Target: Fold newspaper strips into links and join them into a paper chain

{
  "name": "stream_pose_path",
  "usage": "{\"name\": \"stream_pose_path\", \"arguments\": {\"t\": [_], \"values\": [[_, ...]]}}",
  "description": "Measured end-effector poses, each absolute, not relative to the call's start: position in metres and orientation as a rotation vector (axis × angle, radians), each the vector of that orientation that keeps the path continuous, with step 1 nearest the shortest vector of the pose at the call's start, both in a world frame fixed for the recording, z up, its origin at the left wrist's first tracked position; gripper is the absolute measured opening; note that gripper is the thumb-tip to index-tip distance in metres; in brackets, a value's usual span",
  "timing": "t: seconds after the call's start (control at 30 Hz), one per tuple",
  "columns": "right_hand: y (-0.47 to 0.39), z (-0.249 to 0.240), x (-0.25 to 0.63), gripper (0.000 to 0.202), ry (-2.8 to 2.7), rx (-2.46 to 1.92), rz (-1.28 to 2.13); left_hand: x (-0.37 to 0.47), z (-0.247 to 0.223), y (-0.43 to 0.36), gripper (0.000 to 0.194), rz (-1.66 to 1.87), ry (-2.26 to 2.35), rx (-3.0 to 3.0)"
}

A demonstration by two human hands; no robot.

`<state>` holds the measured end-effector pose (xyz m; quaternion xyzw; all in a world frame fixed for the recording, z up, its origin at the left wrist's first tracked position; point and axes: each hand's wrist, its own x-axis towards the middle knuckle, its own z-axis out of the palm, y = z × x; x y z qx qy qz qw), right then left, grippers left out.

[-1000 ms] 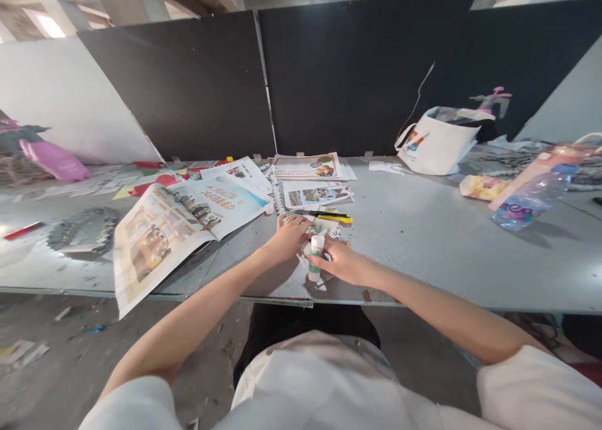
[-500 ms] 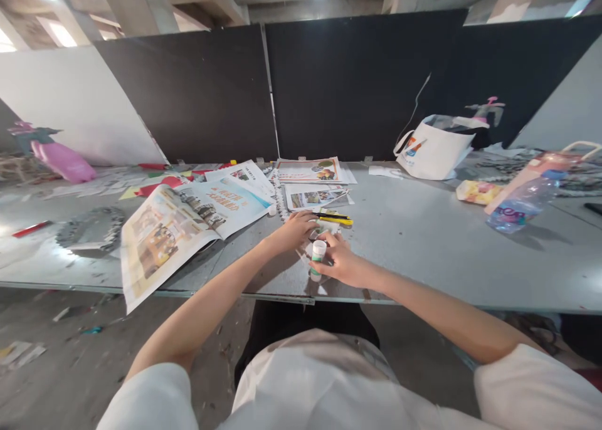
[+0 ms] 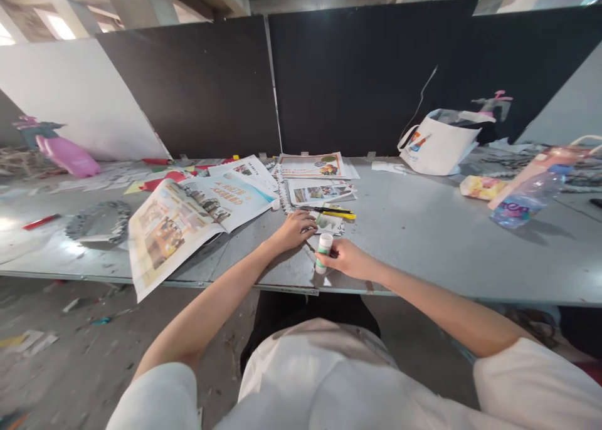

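Near the table's front edge my right hand (image 3: 347, 259) is closed around a white and green glue stick (image 3: 323, 254), which stands upright with its open end up. My left hand (image 3: 296, 229) lies on the table to its left, fingers bent over the edge of some small paper pieces (image 3: 327, 224); whether it pinches anything is too small to tell. Just beyond the hands, a yellow and black cutter (image 3: 341, 213) rests on the papers. A white cap (image 3: 275, 205) sits beside the open magazine (image 3: 235, 198).
Printed sheets (image 3: 313, 165) lie behind the cutter. A ring of folded grey paper (image 3: 123, 220) and a red pen (image 3: 41, 222) are at left. A plastic bottle (image 3: 529, 198), a snack packet (image 3: 480, 187) and a white bag (image 3: 439, 145) stand or lie at right.
My right hand has drawn slightly away from my left hand with the glue stick, leaving more of the small papers showing. The whole view has shifted a little.
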<state>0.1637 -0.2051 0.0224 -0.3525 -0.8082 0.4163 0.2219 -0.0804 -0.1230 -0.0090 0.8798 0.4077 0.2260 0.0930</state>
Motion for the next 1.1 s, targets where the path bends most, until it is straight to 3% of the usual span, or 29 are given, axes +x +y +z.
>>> {"name": "stream_pose_path", "arguments": {"t": [0.23, 0.43, 0.63, 0.73, 0.87, 0.97, 1.1], "values": [[-0.216, 0.019, 0.168, 0.052, -2.175, -1.005, 1.180, -0.082, -0.025, -0.112, 0.023, 0.882, 1.074, 2.614], [-0.211, 0.041, 0.205, 0.060, -1.972, -0.845, 1.501, -0.083, -0.025, -0.113, 0.023, 0.903, 1.042, 2.625], [-0.184, 0.088, 0.260, 0.042, -1.646, -0.812, 1.089, -0.083, -0.023, -0.114, 0.027, 0.877, 1.048, 2.629], [-0.171, 0.097, 0.275, 0.056, -1.685, -0.926, 1.022, -0.084, -0.020, -0.115, 0.033, 0.863, 1.058, 2.641], [-0.148, 0.089, 0.293, 0.070, -1.871, -0.934, 1.113, -0.085, -0.018, -0.116, 0.030, 0.874, 1.032, 2.645], [-0.123, 0.069, 0.304, 0.067, -1.946, -0.943, 1.267, -0.086, -0.018, -0.115, 0.029, 0.873, 1.026, 2.634], [-0.094, 0.029, 0.311, 0.054, -1.999, -1.157, 0.861, -0.087, -0.016, -0.116, 0.028, 0.883, 1.028, 2.622]]}}
